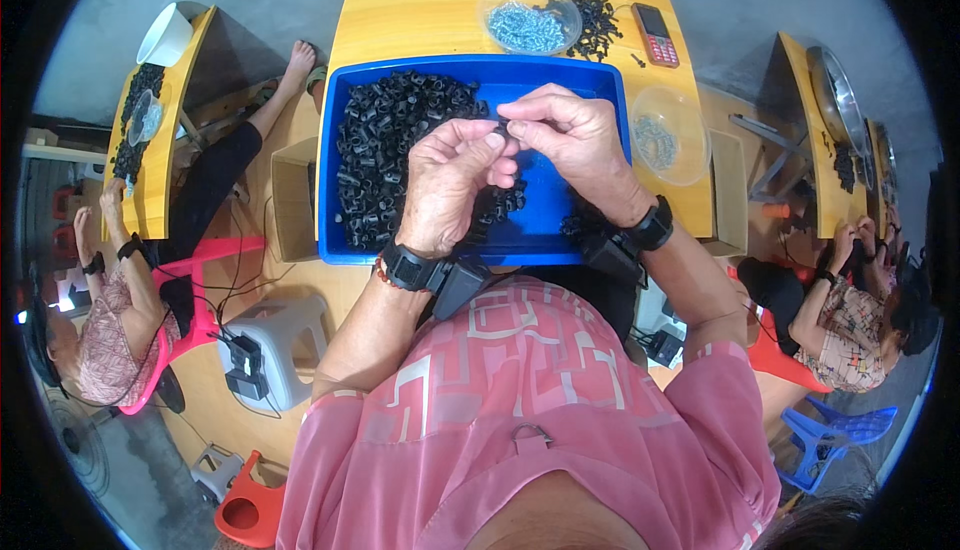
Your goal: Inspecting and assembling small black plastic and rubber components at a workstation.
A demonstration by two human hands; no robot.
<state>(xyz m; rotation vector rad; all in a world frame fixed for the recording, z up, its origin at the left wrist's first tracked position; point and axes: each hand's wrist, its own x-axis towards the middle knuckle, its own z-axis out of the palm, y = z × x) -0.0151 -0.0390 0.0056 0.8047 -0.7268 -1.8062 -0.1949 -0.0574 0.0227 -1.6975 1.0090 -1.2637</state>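
Observation:
Both of my hands meet over a blue tray [560, 240], thumbs and fingertips pinched together. Between them is a small black part [503, 128], mostly covered by the fingers. My left hand [447, 175] is closed on it from the left. From the right, my right hand [580, 145] pinches at the same piece. A heap of small black plastic pieces [385, 140] fills the tray's left side. A smaller group of black pieces lies at its lower right, partly behind my right wrist.
Beyond the tray stand a clear bowl of silvery screws [527, 28], a pile of small black parts [597, 22] and a keypad phone [655, 34]. Another clear tub [657, 140] sits right of the tray. People work at tables on both sides; stools [268, 345] stand nearby.

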